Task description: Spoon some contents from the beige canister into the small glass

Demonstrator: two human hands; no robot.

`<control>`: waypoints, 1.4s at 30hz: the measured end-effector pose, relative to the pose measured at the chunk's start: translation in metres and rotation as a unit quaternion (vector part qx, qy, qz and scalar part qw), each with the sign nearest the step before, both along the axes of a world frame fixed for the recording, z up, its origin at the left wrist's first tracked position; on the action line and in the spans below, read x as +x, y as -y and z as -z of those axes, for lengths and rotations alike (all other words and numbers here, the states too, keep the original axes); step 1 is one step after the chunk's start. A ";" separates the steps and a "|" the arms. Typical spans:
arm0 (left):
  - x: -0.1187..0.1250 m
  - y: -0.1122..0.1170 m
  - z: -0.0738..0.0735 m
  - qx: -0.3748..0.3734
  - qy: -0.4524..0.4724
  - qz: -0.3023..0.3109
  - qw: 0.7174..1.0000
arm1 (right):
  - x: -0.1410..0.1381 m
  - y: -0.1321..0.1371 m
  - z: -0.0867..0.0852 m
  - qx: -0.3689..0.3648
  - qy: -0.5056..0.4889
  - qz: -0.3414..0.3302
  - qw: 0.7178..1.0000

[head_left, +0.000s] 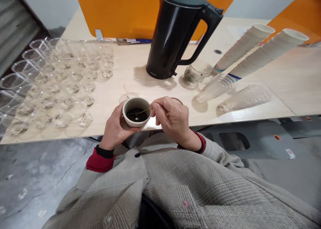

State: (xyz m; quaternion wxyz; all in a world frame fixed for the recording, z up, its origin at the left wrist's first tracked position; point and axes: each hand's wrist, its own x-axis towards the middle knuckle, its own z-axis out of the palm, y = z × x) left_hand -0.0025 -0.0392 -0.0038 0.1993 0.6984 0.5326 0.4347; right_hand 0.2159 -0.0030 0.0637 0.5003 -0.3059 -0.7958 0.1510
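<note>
My left hand (114, 127) is wrapped round a pale ceramic cup (127, 121), held near the table's front edge. Dark contents, perhaps dry tea leaves, lie inside it. A thin gold-coloured spoon (144, 111) dips into the cup, its handle pinched in my right hand (172, 117). Just behind the cup stands a clear plastic cup (132, 86), partly covered by it. To the left are rows of clear plastic cups (62, 118) with small dark bits at their bottoms. A round rim (177, 100) shows behind my right hand, mostly hidden.
A black electric kettle (173, 34) stands at the back of the table (120, 61). Right of it are a ribbed glass mug (197, 71), two leaning stacks of paper cups (265, 56) and stacked clear cups (245, 98) lying down. Orange panels (120, 11) close off the back.
</note>
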 end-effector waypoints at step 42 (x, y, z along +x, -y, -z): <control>-0.002 -0.001 0.005 0.017 0.005 0.004 1.000 | -0.008 -0.073 -0.003 -0.046 -0.246 0.092 0.964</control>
